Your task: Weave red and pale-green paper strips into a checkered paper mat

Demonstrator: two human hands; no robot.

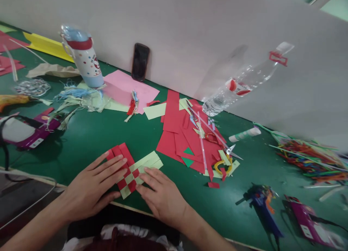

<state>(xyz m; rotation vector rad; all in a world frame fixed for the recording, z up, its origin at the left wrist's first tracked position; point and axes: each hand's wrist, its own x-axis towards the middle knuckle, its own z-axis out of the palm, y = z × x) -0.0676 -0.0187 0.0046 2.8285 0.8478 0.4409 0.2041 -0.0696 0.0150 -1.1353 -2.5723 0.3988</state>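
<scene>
woven paper piece (129, 178) | red, pale-green | checkered at near corner | flat on tabletop (114, 126)

Right of bottom centre, green tabletop (214, 209) gives passage; yellow-handled metal scissors (230, 164) block above, a blue plastic glue gun (268, 214) rightward.

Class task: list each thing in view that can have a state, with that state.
Weave: partly woven, strip ends unwoven
Left hand: palm down, fingers on the weave
Right hand: palm down, fingers on the weave
Phone: propped against the wall, screen dark
Flask: standing, lid on
Bottle: standing, label on
Yellow scissors: blades apart
Glue stick: lying on its side
Blue tool: lying down
</scene>
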